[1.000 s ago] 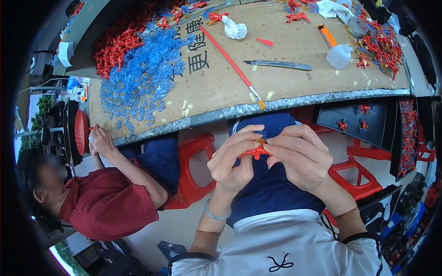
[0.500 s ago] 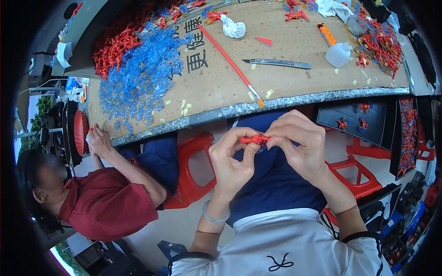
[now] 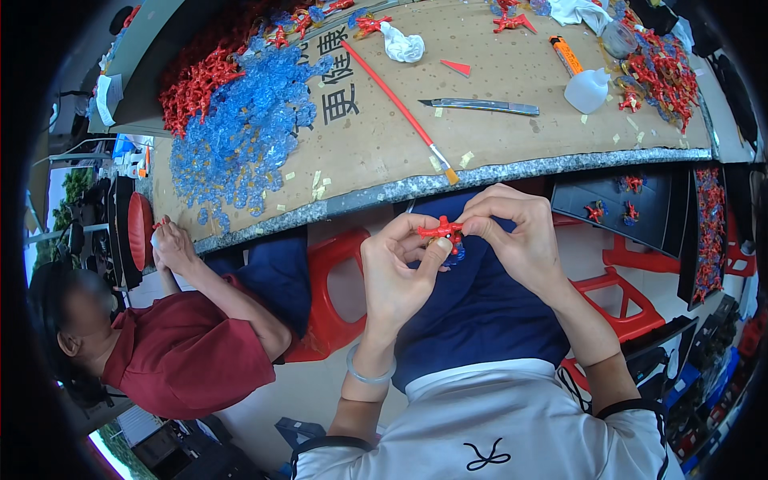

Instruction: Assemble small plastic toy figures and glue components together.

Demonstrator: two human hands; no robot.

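Red plastic figurine (image 3: 442,230), head view: it sits above the lap, short of the table edge, with translucent blue showing at its lower side. Left hand (image 3: 400,276) grips it between thumb and curled fingers; right hand (image 3: 516,240) pinches its right-hand limb between thumb and fingertips. Both colours are present on this piece; whether every part is fully seated cannot be told, so I log it as in progress. In the black tray (image 3: 656,240) at right, three small red-and-blue figures lie apart from one another and look assembled. Next to it, a long black box (image 3: 686,272) is filled with red and blue pieces; their state is too small to judge. Loose stock remains large: a heap of translucent blue pieces (image 3: 248,132) spreads over the cardboard, touching a heap of red figures (image 3: 196,96). Another red-and-blue pile (image 3: 662,80) lies at the table's right end, finished or not unclear. Paintbrush (image 3: 400,108) and craft knife (image 3: 480,106) lie unheld.
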